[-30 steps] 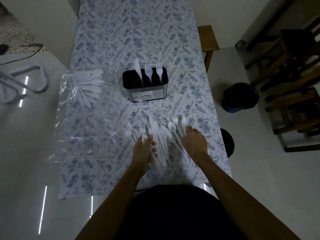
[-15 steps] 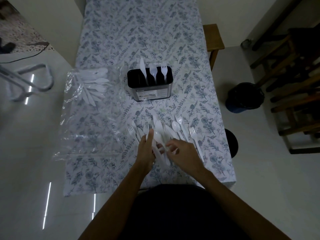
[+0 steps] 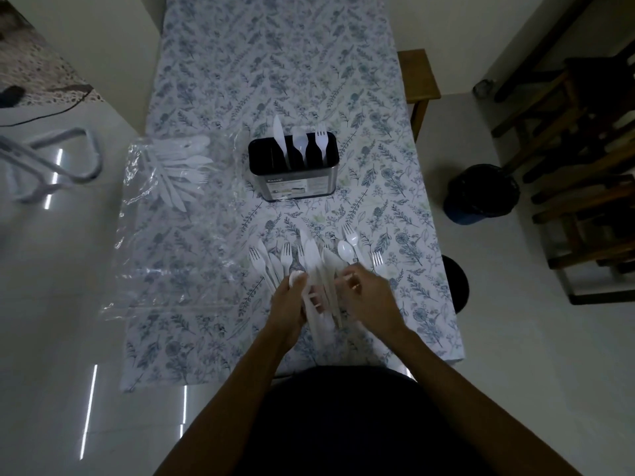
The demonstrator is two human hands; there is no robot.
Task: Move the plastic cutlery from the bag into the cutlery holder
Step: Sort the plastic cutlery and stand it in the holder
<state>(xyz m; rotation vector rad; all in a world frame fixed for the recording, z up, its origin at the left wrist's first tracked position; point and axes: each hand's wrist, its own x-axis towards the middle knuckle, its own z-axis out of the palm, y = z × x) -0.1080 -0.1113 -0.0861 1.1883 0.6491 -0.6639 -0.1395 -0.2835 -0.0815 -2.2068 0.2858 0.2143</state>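
- Many white plastic pieces, the cutlery (image 3: 309, 259), are spread loose on the table (image 3: 275, 63) at its near edge; forks, knives and one spoon (image 3: 344, 250) can be told apart, and they lie partly over each other.
- More pieces are seen inside the clear bag (image 3: 165, 207) at the left, well apart from the loose heap.
- Three pieces stand upright in the holder (image 3: 295, 173): a knife (image 3: 279, 137), a second spoon (image 3: 299, 143) and a fork (image 3: 321, 139), one in each of three compartments.
- The cutlery is judged to be very light, thin and a little springy; a piece can be bent or snapped if it is pressed hard, and the smooth plastic may slide when several are held together.
- A hold on the handles, not on the tines or blades, is judged best, with the pieces lined up in one direction so that they can be dropped handle-down into a slot.
- The left hand (image 3: 290, 305) is closed around a small bundle of pieces, and a rounded end shows above its fingers.
- The right hand (image 3: 366, 297) is half curled just beside the bundle, with fingertips on one piece; whether this piece is truly pinched cannot be told.
- The bag is soft and crinkled, and it may be dragged along if pieces are pulled from it with one hand only.
- A dark bin (image 3: 481, 194) stands on the floor at the right of the table, away from the work.
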